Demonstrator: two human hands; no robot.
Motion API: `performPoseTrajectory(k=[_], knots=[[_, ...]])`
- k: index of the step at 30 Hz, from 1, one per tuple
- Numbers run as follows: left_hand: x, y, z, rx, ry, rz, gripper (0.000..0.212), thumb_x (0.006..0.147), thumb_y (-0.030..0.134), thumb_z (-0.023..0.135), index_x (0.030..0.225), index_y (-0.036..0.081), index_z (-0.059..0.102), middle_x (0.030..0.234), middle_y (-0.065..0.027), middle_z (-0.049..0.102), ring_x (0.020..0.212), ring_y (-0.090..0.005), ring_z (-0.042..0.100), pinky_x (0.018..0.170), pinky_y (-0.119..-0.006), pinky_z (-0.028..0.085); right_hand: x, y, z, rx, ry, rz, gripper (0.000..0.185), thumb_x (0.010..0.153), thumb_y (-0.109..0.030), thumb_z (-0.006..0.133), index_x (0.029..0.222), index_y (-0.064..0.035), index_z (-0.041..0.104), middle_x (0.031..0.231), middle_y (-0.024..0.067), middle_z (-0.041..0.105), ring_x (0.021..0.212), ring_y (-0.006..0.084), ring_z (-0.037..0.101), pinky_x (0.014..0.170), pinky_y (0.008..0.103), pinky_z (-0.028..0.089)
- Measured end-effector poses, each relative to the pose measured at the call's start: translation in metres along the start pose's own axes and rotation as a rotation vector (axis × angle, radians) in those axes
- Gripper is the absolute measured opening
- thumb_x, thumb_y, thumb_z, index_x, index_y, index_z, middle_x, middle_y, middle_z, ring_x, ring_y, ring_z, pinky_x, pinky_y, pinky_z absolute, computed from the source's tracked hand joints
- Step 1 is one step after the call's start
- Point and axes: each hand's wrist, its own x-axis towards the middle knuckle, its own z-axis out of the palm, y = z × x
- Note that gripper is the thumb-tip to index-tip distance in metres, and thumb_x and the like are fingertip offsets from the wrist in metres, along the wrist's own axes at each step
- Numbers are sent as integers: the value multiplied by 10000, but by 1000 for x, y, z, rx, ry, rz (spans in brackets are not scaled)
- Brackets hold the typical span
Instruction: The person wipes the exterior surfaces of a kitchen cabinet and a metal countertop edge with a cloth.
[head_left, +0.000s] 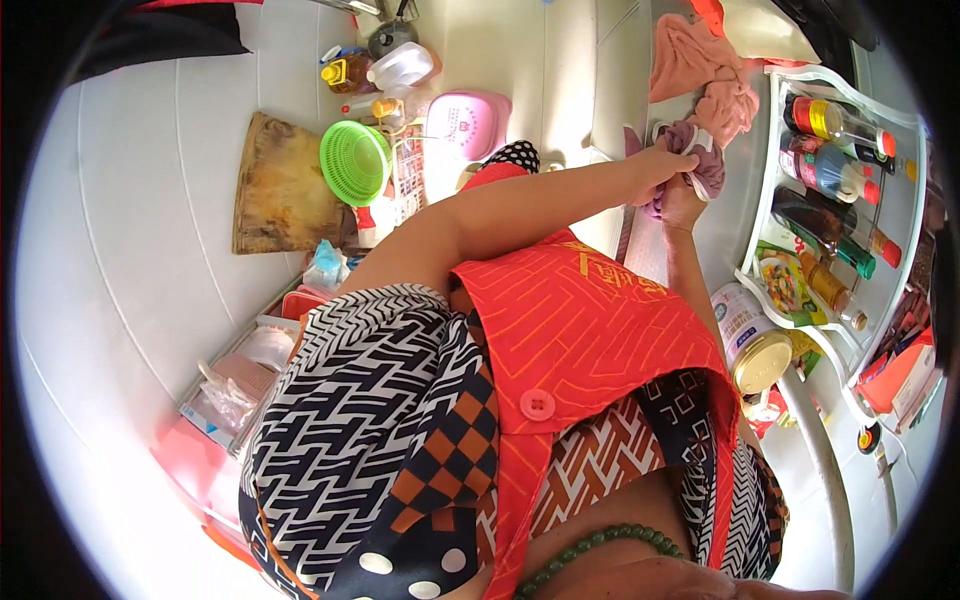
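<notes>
Both hands grip one bunched mauve cloth with white edging, up at the right of the view. My left hand reaches across from the left and its fingers close over the bundle. Just below it, my right hand is wrapped around the same cloth, its fingers partly hidden by the folds and by my left hand. Beyond the hands, a salmon-pink towel lies crumpled on a pale surface. My red apron fills the space under the arms.
To the right, a white rack holds several sauce bottles; a large tin stands by it. On the left are a wooden cutting board, a green plastic basket, a pink plastic item and an oil bottle.
</notes>
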Motion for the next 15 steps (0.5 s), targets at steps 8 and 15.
performPoseTrajectory(k=[8, 15], knots=[[-2, 5, 5, 36, 28, 15, 693, 869, 135, 630, 1424, 88, 217, 1364, -76, 403, 1222, -203, 430, 1042, -352, 342, 6, -4, -4, -16, -22, -70, 159, 840, -103, 636, 969, -16, 606, 893, 4, 622, 775, 118, 578, 688, 270, 479], [-3, 5, 3, -13, -30, 55, 753, 872, 126, 622, 1460, 93, 153, 1387, -69, 378, 1241, -196, 412, 1037, -347, 348, 0, -19, 1, 47, -12, 57, 193, 850, -129, 620, 1007, -16, 609, 922, 17, 634, 776, 112, 580, 674, 268, 481]])
